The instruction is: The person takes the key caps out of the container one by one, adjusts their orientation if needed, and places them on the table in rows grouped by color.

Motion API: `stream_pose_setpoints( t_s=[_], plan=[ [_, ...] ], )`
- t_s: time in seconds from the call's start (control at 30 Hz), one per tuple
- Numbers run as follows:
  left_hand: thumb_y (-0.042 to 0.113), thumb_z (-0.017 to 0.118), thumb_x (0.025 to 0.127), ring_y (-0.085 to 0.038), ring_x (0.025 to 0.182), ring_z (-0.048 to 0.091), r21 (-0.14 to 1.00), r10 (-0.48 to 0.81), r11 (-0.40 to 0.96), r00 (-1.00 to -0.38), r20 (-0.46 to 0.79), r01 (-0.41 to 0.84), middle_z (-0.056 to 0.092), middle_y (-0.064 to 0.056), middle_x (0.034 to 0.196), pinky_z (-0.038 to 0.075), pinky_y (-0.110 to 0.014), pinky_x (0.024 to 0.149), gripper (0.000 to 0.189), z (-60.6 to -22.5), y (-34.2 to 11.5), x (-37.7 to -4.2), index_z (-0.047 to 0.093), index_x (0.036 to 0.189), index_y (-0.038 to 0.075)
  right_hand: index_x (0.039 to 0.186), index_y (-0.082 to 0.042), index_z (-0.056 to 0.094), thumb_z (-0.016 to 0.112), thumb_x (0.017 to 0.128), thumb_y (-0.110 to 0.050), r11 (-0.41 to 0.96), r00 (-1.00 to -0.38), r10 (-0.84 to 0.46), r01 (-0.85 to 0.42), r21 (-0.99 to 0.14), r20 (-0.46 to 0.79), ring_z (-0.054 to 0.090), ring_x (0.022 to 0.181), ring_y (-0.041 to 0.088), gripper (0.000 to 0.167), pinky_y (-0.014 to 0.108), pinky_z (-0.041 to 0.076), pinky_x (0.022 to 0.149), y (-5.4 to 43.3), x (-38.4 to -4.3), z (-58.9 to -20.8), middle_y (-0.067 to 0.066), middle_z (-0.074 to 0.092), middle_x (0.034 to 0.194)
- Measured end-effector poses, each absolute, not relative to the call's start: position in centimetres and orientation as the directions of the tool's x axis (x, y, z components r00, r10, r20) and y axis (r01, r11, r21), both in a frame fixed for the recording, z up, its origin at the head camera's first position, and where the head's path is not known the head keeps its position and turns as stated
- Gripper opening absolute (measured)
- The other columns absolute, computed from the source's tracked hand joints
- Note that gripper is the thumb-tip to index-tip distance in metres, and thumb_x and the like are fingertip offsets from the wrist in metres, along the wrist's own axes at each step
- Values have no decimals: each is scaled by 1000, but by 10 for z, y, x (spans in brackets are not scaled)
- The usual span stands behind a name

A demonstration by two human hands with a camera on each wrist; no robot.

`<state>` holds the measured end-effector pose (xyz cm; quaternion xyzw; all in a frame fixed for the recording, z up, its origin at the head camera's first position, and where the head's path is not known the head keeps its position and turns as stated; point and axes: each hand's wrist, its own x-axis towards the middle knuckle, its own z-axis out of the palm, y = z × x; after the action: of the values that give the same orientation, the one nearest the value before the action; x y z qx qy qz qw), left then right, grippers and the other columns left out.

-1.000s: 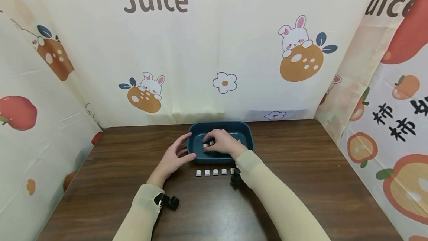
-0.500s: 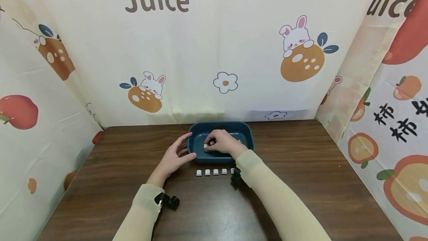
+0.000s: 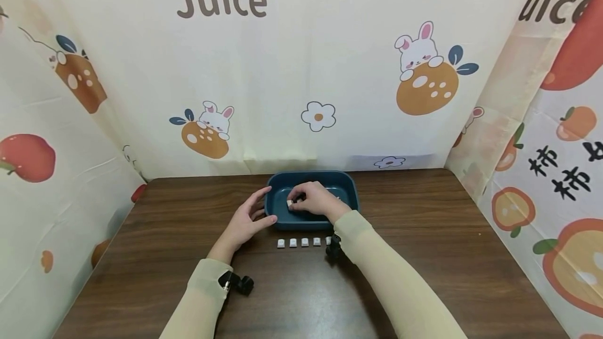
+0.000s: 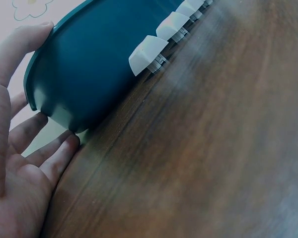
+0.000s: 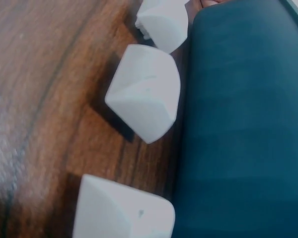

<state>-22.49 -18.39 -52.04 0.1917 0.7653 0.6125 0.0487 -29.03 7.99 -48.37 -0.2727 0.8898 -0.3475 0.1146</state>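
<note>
A dark teal tray [image 3: 313,174] stands near the back edge of the table. My left hand [image 3: 243,222] spans its left end with spread fingers; in the left wrist view the thumb [image 4: 20,49] meets the rim while other fingertips touch the wall. Inside the tray, my right hand [image 3: 316,200] pinches a small white keycap [image 3: 289,203] between thumb and forefinger. More white bits in the tray are partly hidden by that hand. In front of the tray, several white keycaps [image 3: 304,242] form a row, the rightmost partly covered by the right wrist camera.
The dark wooden table [image 3: 282,297] runs back to a printed cloth wall [image 3: 264,67], with more cloth at both sides. Close up in the right wrist view, row keycaps [image 5: 145,91] lie right along the tray's front wall [image 5: 248,124].
My right thumb and forefinger have drawn together on the keycap, which is slightly higher in the head view. The left hand, the tray and the row stay put.
</note>
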Motion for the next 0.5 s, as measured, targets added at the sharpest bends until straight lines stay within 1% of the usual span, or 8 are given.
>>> stream_pose_setpoints(
  t_s=[0.17,0.5],
  plan=[
    [17,83,100,-45,148,52,956,350,177,-923,160,232,39,-13,173,42,-63,121,79,-518,-184,-224,43,168,21,115,-17,81,83,101,-23,603,-823,-568,-413,-683,-4,67,94,13,16,35,61,91,80,-291,-483,-7,77,106],
    [17,83,100,-45,148,52,957,349,175,-923,159,231,39,-12,173,43,-62,121,79,-519,-184,-224,43,168,21,114,-16,80,84,100,-21,605,-839,-544,-390,-694,-3,69,100,14,15,38,61,94,81,-291,-483,-5,78,106]
  ],
)
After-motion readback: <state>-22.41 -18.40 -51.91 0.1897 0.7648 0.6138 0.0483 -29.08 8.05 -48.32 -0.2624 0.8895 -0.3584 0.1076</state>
